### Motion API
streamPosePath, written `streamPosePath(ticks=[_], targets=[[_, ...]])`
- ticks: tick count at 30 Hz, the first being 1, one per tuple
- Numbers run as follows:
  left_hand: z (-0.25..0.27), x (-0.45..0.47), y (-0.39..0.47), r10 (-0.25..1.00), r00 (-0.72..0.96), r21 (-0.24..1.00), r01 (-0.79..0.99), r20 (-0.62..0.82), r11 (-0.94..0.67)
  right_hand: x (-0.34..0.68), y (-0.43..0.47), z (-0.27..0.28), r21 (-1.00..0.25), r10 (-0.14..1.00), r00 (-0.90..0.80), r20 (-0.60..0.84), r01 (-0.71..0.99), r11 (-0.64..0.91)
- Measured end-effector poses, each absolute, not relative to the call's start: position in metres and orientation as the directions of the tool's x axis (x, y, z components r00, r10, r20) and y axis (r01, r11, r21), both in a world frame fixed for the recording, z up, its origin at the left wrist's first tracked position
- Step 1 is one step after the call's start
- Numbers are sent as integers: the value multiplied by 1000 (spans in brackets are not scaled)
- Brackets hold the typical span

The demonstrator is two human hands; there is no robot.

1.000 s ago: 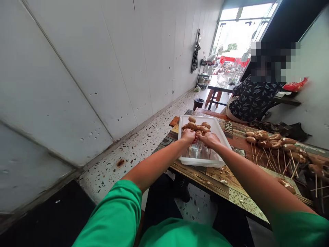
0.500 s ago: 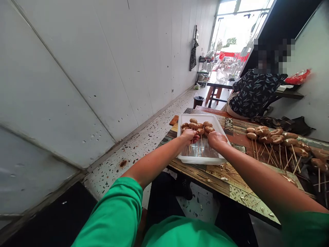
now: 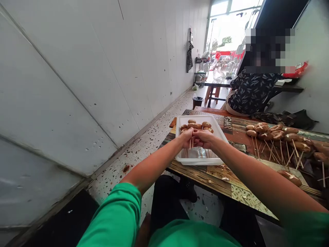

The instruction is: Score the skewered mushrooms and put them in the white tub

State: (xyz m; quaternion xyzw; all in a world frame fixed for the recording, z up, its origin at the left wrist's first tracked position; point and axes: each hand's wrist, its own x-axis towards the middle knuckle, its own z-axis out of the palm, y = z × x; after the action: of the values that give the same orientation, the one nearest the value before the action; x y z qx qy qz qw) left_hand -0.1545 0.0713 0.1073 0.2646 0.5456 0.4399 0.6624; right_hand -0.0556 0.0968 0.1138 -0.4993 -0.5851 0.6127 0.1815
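Observation:
A white plastic tray (image 3: 221,136) on the table holds brown skewered mushrooms (image 3: 194,126), some with pale cuts on their caps, their sticks pointing toward me. Over the tray's middle, my left hand (image 3: 186,138) is closed around mushroom skewers, whose thin sticks come out below the fingers. My right hand (image 3: 205,138) meets it from the right with its fingers closed, fingertips touching those of the left. What the right fingers grip is hidden. More sticks lie on the tray floor beneath both hands.
To the right, a pile of skewered mushrooms (image 3: 277,134) lies on the patchwork wooden table (image 3: 218,176). A single mushroom (image 3: 290,177) rests nearer me, with pale scraps (image 3: 225,179) along the front edge. Beyond sits a person (image 3: 253,91) in a dark patterned top. A white wall (image 3: 115,68) runs along the left.
My right hand has moved left from the tray's right side to meet my left hand. The left hand has shifted slightly left and lower. The view has turned a little.

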Motion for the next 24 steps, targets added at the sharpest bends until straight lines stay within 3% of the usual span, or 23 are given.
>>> streamPosePath(ticks=[6, 10, 13, 17, 21, 24], targets=[[109, -143, 64, 887, -42, 888, -28, -460, 459, -50, 108, 97, -880, 802, -402, -442, 365, -303], [112, -140, 49, 930, -200, 920, 186, -307, 344, -52, 111, 92, -872, 805, -396, -442, 398, -283], [116, -147, 26, 963, -211, 907, 350, -168, 235, -53, 108, 89, -863, 801, -415, -431, 448, -233], [116, -152, -2, 999, -35, 704, 710, 4, 22, -50, 98, 93, -822, 814, -418, -404, 556, -123], [115, -143, -8, 981, 139, 467, 882, -133, -62, -45, 90, 109, -737, 877, -367, -309, 675, 22], [116, -138, -4, 954, 213, 371, 920, -212, -124, -28, 93, 124, -648, 923, -324, -207, 752, 119]])
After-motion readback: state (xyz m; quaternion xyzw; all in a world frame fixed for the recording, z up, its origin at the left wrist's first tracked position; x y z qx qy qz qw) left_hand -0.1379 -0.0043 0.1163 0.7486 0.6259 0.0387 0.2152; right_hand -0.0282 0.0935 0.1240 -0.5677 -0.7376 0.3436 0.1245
